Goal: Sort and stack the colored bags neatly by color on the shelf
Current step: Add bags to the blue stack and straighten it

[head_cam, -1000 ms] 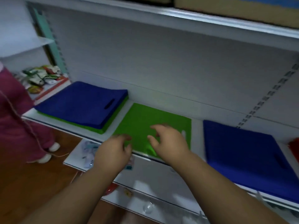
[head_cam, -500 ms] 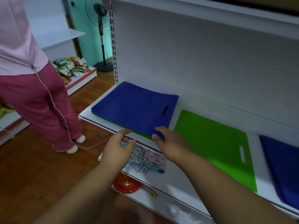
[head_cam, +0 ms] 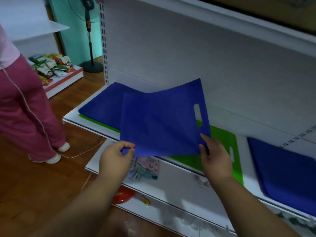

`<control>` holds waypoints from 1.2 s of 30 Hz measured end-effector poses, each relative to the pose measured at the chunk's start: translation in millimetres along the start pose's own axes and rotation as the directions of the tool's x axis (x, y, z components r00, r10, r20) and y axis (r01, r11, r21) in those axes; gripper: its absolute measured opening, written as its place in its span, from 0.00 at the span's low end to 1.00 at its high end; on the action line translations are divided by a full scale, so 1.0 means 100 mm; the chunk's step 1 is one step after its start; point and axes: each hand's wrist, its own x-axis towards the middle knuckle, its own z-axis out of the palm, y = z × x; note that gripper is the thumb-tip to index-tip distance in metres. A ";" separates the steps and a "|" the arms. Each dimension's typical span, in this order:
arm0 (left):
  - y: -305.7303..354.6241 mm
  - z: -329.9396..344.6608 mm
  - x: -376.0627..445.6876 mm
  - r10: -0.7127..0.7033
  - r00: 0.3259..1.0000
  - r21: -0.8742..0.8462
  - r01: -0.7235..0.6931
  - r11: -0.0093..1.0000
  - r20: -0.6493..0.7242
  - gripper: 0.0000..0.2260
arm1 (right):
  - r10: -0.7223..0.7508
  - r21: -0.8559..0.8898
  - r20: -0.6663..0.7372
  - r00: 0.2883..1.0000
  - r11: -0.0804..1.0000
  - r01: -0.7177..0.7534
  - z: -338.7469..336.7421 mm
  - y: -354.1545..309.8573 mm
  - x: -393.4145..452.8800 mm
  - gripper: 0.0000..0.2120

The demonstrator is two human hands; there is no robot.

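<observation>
Left hand point(head_cam: 118, 157) and right hand point(head_cam: 214, 157) each pinch the lifted blue bag point(head_cam: 162, 120) — keep it taut, carry it to the right-hand blue stack point(head_cam: 287, 171), square the edges.

standing fan point(head_cam: 89, 31) | snack packets point(head_cam: 49, 65) | red dish point(head_cam: 124, 195) | bystander in pink trousers point(head_cam: 25, 106)

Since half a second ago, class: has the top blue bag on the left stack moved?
Yes. The top blue bag has risen off the left stack toward the green bag, pinched by the left hand and right hand.

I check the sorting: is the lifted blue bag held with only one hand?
No, the left hand and the right hand each pinch a lower corner of the blue bag.
</observation>
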 end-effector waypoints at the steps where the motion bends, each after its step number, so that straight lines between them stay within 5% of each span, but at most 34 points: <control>1: 0.04 0.12 -0.07 0.063 0.998 0.064 -0.064 0.996 0.017 0.05 | 0.035 -0.009 -0.011 0.999 0.999 -0.035 -0.11 0.11 0.00 0.17; 10: 0.84 1.48 -0.76 0.439 0.875 0.241 -0.480 0.844 0.204 0.09 | 0.266 -0.099 -0.146 0.953 0.954 -0.282 -1.27 1.56 -0.52 0.20; 20: 1.64 3.16 -1.84 0.491 0.785 0.354 -0.613 0.706 0.378 0.14 | 0.495 -0.112 -0.022 0.868 0.862 -0.494 -2.28 3.44 -0.96 0.24; 29: 1.85 3.81 -2.09 0.369 0.794 0.606 -0.607 0.515 0.483 0.12 | 0.463 -0.373 0.216 0.860 0.853 -0.365 -2.51 4.08 -0.85 0.16; 33: 1.86 3.83 -2.09 0.436 0.762 0.621 -0.645 0.446 0.479 0.08 | 0.453 -0.492 0.179 0.873 0.810 -0.319 -2.53 4.06 -0.84 0.10; 36: 1.89 3.79 -2.08 0.492 0.745 0.621 -0.658 0.427 0.450 0.13 | 0.383 -0.422 0.201 0.901 0.864 -0.273 -2.45 3.92 -0.77 0.10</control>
